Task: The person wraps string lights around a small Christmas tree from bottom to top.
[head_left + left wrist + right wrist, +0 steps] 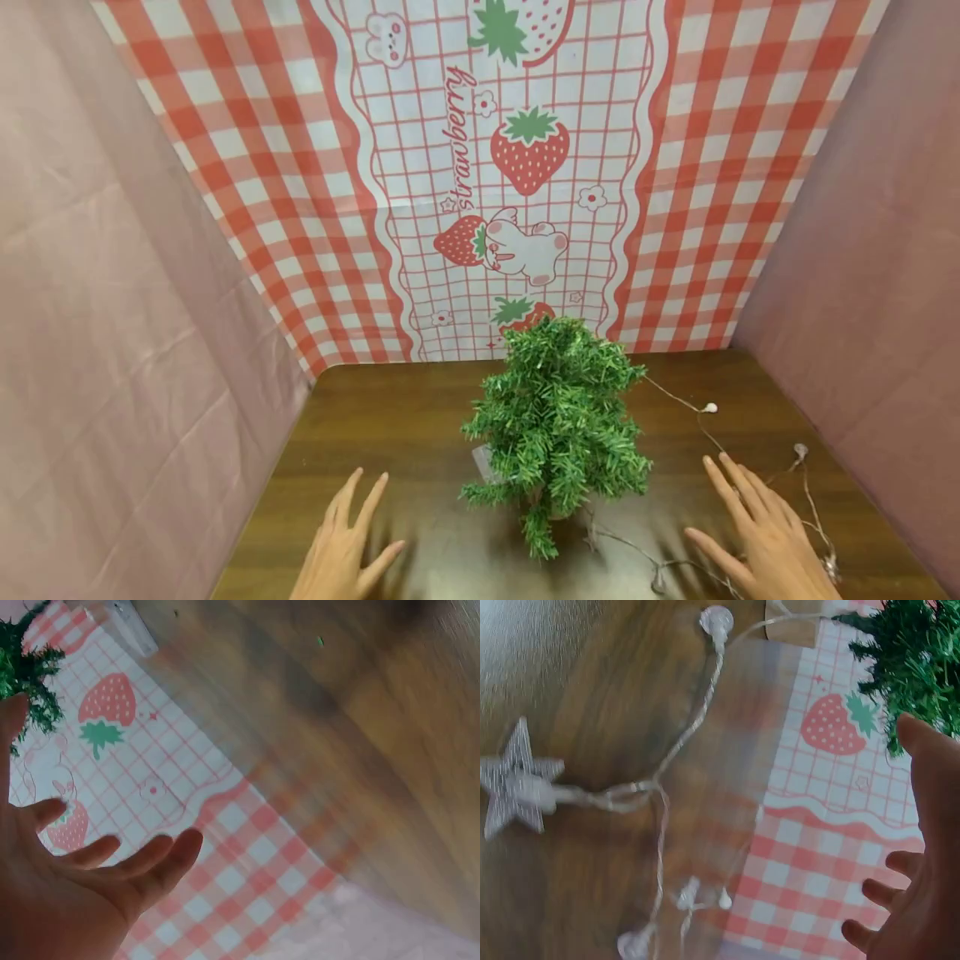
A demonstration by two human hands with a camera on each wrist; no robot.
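A small artificial Christmas tree (558,417) with bushy green branches stands upright on the brown wooden table. Left of it, my left hand (345,542) is spread with its fingers extended and nothing in its grasp. On the other side my right hand (772,542) is also spread and holds nothing, over part of a string of lights (693,567). The thin clear wire runs from the tree's foot under that hand and along the table's right side. In the right wrist view the string carries a clear star (525,784) and a round bulb (717,621).
A pale clear tag or strip (486,463) shows by the tree's left side. Behind the table (390,408) hangs a red-and-white checked strawberry cloth (277,167). Pink fabric walls (135,333) enclose both sides. A tiny green bit (320,641) lies on the wood.
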